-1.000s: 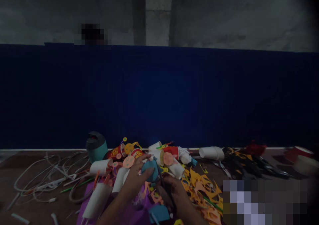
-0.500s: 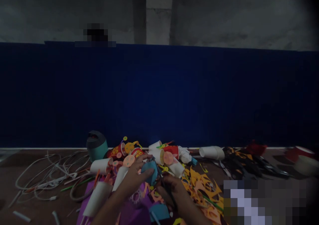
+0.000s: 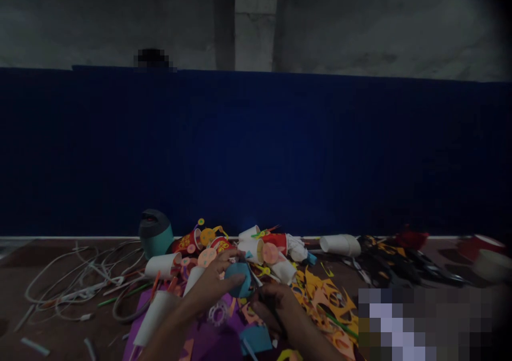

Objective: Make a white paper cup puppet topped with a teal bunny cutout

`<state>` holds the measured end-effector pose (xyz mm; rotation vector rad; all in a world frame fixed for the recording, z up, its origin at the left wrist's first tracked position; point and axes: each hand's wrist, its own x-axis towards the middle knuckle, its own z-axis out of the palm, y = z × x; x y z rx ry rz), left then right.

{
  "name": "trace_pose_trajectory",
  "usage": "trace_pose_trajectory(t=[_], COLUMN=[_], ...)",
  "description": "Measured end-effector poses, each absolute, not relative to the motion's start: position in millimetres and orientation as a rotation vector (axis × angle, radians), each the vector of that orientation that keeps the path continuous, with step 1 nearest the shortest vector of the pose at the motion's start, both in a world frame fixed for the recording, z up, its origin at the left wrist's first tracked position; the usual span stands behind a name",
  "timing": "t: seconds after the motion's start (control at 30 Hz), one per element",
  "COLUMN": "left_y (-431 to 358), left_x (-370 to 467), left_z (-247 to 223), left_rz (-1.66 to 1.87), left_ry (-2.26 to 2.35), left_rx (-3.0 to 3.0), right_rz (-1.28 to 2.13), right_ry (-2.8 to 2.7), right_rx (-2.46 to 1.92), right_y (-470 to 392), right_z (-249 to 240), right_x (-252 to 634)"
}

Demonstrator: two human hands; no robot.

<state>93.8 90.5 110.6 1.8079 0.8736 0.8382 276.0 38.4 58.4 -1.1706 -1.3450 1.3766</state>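
Observation:
My left hand (image 3: 216, 280) pinches a small blue piece of paper or foam (image 3: 237, 283) between thumb and fingers, above the pile of craft scraps. In my right hand (image 3: 277, 306) is a pair of scissors (image 3: 256, 281), its dark handles wrapped by the fingers. The blades point up and away, at the right edge of the blue piece. Beneath both hands lie a purple sheet (image 3: 216, 339), a larger blue sheet (image 3: 258, 339) and a white toothed ring (image 3: 218, 314).
White paper cups (image 3: 154, 315) and red cups (image 3: 274, 241) lie around the hands. Orange cut-out scraps (image 3: 328, 297) spread on the right. White cables (image 3: 76, 286) tangle at left beside a teal-and-grey container (image 3: 156, 235). A blue partition (image 3: 256, 153) stands behind the table.
The blue piece has turned and shifted slightly left in my left hand. The scissors' blades have swung and now catch the light beside it. The head behind the partition has dropped lower.

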Motion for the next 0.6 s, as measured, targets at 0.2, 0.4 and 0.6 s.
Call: trace_pose_trajectory(t=[0.2,0.4,0.6], left_y=[88.4,88.3,88.2], left_x=[91.5,88.9,83.0], left_z=[119.2,123.3,124.6], left_rz=[0.764,0.716,0.668], left_ry=[0.885,0.863,0.817], left_rx=[1.830,1.838,1.844], right_rz=[1.408,1.407,1.464], right_ry=[-1.397,-1.404,-1.447], right_rx=[-1.204,-1.237,-1.230], right_y=[35.1,32.4,28.4], right_z=[65.4,70.0,76.0], right_x=[278.0,279.6,281.3])
